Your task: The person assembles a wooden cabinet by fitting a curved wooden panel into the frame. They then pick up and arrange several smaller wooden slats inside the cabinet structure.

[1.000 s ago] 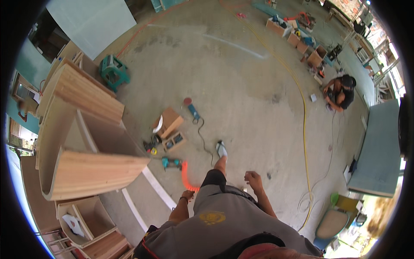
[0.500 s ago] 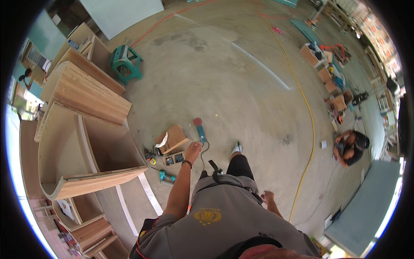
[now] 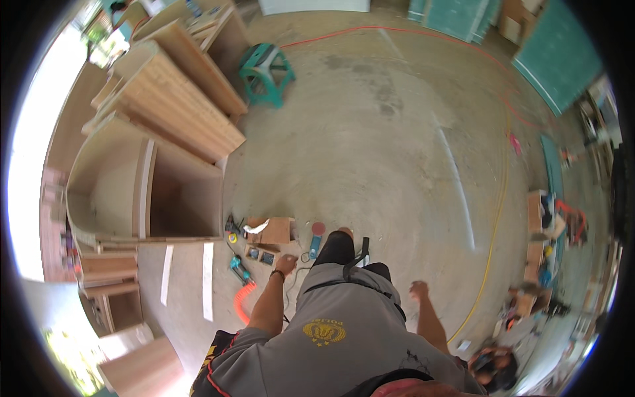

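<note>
My left hand (image 3: 286,264), with a band on its wrist, hangs in front of me with its fingers curled and nothing visible in them. On the floor just beyond it lies a teal angle sander (image 3: 315,246) with a round red disc, its cord curling back toward me. Beside that hand is a small divided box (image 3: 262,255) with dark small parts in it. A teal nail gun (image 3: 240,270) lies to its left, joined to a coiled orange air hose (image 3: 243,303). My right hand (image 3: 419,290) hangs at my right side, fingers folded in, apart from any object.
Left stand curved wooden cabinets (image 3: 185,192) and a green stool (image 3: 266,71). An open cardboard box (image 3: 272,230), a drill (image 3: 231,223) and a yellow tape measure (image 3: 232,237) lie near the sander. A yellow hose (image 3: 493,264) crosses the right. A person (image 3: 493,367) crouches lower right.
My view has turned left, so the cabinets, stool and hose sit farther right, and the crouching person lower. The sander is nearer my body; my left leg has come forward. Both hands stay empty.
</note>
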`<act>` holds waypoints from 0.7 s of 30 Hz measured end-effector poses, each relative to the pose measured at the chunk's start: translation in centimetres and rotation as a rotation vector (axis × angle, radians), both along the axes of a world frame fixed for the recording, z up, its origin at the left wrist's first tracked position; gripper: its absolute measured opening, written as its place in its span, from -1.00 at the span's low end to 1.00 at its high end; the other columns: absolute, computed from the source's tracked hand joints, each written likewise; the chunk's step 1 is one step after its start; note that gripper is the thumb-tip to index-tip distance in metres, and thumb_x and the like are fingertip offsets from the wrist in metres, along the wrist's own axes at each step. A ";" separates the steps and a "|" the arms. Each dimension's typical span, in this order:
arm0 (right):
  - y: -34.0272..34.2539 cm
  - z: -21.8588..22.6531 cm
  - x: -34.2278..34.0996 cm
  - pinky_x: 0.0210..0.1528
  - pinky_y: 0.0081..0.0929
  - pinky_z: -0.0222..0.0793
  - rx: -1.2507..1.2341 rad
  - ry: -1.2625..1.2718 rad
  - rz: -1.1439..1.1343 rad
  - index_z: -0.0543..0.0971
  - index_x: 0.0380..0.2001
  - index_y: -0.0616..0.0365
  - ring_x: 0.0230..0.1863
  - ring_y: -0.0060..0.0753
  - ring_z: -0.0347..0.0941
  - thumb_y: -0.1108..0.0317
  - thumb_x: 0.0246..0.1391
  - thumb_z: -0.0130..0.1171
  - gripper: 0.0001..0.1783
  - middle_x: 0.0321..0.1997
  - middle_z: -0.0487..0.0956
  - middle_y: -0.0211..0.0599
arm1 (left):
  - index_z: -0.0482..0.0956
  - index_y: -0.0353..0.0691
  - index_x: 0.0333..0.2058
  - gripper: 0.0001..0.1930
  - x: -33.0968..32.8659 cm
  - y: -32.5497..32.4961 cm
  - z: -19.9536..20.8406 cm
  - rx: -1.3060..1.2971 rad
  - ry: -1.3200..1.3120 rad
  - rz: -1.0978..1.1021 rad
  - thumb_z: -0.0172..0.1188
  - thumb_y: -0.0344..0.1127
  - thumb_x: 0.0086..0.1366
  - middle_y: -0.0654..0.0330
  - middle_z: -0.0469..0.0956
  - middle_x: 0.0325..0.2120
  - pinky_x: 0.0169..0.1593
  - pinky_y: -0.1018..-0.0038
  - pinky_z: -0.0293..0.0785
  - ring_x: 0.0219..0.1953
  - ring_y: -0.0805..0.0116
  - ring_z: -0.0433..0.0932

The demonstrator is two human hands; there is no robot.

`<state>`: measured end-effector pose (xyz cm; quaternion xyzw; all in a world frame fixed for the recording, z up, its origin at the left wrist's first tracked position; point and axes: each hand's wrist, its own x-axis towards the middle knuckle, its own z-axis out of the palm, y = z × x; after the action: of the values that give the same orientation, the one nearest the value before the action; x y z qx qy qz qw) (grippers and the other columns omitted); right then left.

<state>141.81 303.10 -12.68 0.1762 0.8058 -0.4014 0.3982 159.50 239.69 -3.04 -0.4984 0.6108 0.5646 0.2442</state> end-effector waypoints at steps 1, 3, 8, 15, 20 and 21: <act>-4.2 1.6 -7.3 -0.42 -0.40 0.51 0.095 0.200 0.293 0.59 -0.24 0.17 -0.40 -0.33 0.56 0.27 0.06 0.20 -0.76 -0.36 0.63 -0.31 | 0.55 -0.20 -0.14 -0.63 -2.8 -1.7 0.8 -0.171 0.113 0.051 0.12 -0.05 0.24 0.21 0.59 -0.40 -0.39 0.41 0.49 -0.40 0.41 0.57; -10.4 5.9 -19.6 -0.50 -0.45 0.48 0.379 0.460 0.061 0.59 -0.25 0.19 -0.52 -0.35 0.53 0.28 0.17 0.08 -0.78 -0.49 0.60 -0.28 | 0.59 -0.24 -0.20 -0.61 -7.9 -1.6 1.7 -0.267 0.158 0.182 0.17 -0.03 0.18 0.17 0.63 -0.46 -0.37 0.40 0.50 -0.43 0.37 0.60; -21.0 15.2 -43.3 -0.45 -0.41 0.40 0.116 0.382 -0.133 0.56 -0.22 0.18 -0.50 -0.40 0.47 0.24 0.18 0.01 -0.74 -0.50 0.55 -0.32 | 0.63 -0.18 -0.23 -0.64 -14.3 -3.8 -2.0 -0.104 -0.026 0.098 0.17 -0.02 0.16 0.21 0.65 -0.47 -0.37 0.40 0.51 -0.43 0.35 0.61; -38.4 12.0 -51.8 -0.46 -0.41 0.39 0.000 -0.015 -0.049 0.50 -0.12 0.16 -0.44 -0.38 0.45 0.29 0.21 -0.04 -0.73 -0.41 0.53 -0.25 | 0.64 -0.16 -0.22 -0.65 -22.7 -14.2 -7.9 -0.027 -0.079 0.049 0.08 -0.04 0.23 0.21 0.60 -0.45 -0.42 0.36 0.50 -0.39 0.33 0.60; -52.4 11.5 -54.3 -0.27 -0.18 0.45 0.055 0.143 1.142 0.58 -0.15 0.25 -0.30 -0.23 0.53 0.34 0.11 0.02 -0.70 -0.29 0.60 -0.12 | 0.57 -0.28 -0.10 -0.64 -36.0 -24.2 4.3 -0.193 0.136 0.768 0.09 -0.14 0.26 0.16 0.62 -0.37 -0.28 0.45 0.50 -0.30 0.36 0.60; -54.9 11.2 -55.0 -0.24 -0.23 0.45 -0.066 0.062 0.872 0.59 -0.16 0.27 -0.25 -0.23 0.54 0.31 0.10 0.05 -0.69 -0.25 0.60 -0.08 | 0.56 -0.29 -0.08 -0.63 -37.8 -26.2 6.6 -0.236 0.195 0.831 0.10 -0.14 0.27 0.15 0.62 -0.35 -0.26 0.45 0.50 -0.29 0.37 0.60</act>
<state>86.84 248.21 -1.47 -0.2054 0.8032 -0.2262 0.5114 121.68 213.45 3.60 -0.6706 0.4391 0.5855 -0.1208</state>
